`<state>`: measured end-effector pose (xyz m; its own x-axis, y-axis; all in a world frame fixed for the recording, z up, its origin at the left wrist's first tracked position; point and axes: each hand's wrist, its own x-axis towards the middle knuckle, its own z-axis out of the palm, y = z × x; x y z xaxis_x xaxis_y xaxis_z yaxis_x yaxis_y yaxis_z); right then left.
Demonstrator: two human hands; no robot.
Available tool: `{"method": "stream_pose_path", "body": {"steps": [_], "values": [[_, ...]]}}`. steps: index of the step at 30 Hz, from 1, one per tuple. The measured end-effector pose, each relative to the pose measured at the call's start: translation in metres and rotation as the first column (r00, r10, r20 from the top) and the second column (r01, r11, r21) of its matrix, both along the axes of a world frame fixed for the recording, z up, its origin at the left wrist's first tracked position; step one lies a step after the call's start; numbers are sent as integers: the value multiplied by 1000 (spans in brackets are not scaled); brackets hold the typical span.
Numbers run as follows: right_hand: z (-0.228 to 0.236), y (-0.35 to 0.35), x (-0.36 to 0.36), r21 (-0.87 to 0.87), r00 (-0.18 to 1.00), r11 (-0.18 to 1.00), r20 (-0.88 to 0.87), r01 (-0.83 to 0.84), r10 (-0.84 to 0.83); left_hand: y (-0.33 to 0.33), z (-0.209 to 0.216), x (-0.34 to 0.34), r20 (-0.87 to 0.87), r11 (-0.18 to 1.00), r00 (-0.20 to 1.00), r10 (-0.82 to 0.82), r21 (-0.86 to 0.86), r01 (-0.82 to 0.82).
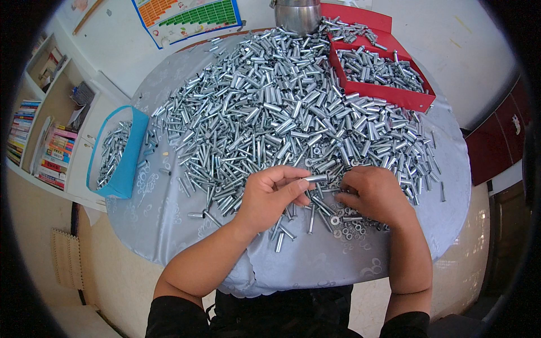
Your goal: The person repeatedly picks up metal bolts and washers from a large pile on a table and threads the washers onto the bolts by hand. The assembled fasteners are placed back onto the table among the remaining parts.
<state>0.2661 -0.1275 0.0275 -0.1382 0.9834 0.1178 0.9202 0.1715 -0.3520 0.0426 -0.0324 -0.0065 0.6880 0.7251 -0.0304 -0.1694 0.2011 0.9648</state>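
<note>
Between the thumb and fingers of my left hand [273,194] is a shiny metal sleeve [317,178], lying nearly level and pointing right. My right hand [376,194] is just beyond its end, with fingers curled down at the edge of the pile. Whatever those fingers grip, if anything, is hidden by the hand. Small washers and nuts [352,230] lie scattered below my right hand. Long thin bolts [311,219] rest on the cloth between my wrists. A great heap of silvery sleeves and bolts [265,107] spreads out beyond both hands.
A grey patterned cloth [163,225] covers the round table. At the left edge stands a blue fabric bin [128,172] holding metal parts. A red box [389,96] full of similar pieces sits at the far right, beside a metal pot [298,18]. Bookshelves [48,141] stand left.
</note>
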Motion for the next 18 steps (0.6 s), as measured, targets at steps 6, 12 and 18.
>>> {"method": "stream_pose_path", "body": {"steps": [6, 12, 18], "values": [[-5, -3, 2, -9, 998, 1000, 59, 26, -26, 0, 1, 0, -33, 1000, 999, 10, 8, -10], [9, 1, -12, -163, 722, 943, -609, 291, -328, -1, 1, 1, -24, 999, 999, 38, 8, -37], [-3, 4, -15, -219, 449, 959, -849, 178, -277, 0, -1, 1, -4, 999, 999, 49, 8, -49]]}}
